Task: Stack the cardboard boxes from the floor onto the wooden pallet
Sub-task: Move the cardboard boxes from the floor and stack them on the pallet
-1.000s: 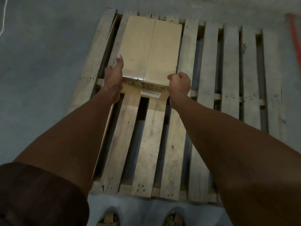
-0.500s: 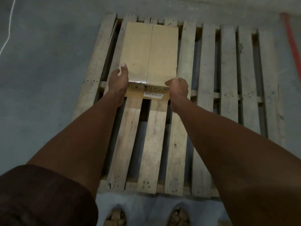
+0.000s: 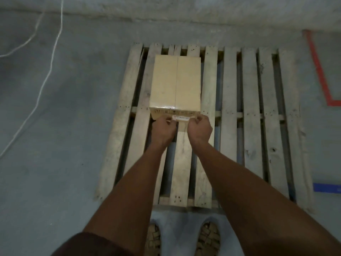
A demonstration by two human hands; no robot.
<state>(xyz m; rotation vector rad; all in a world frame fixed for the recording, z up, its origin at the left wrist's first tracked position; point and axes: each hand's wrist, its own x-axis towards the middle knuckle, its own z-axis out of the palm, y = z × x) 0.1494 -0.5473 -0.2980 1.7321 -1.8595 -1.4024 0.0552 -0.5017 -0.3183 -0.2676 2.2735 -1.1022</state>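
Feet in sandals (image 3: 208, 239) stand at the near edge of the wooden pallet (image 3: 232, 126). Both arms reach forward. Left hand (image 3: 163, 129) and right hand (image 3: 200, 128) are curled, knuckles against the near face of the cardboard box (image 3: 175, 80), beside its white label (image 3: 181, 118); pressing, no closed grasp on it. The box sits flat on the pallet's far-left slats, so one box looks placed. No other boxes visible. Pallet's right half and near slats are bare. Beyond: grey floor (image 3: 64, 126), white cord (image 3: 49, 71) left, red tape (image 3: 319, 71) right.
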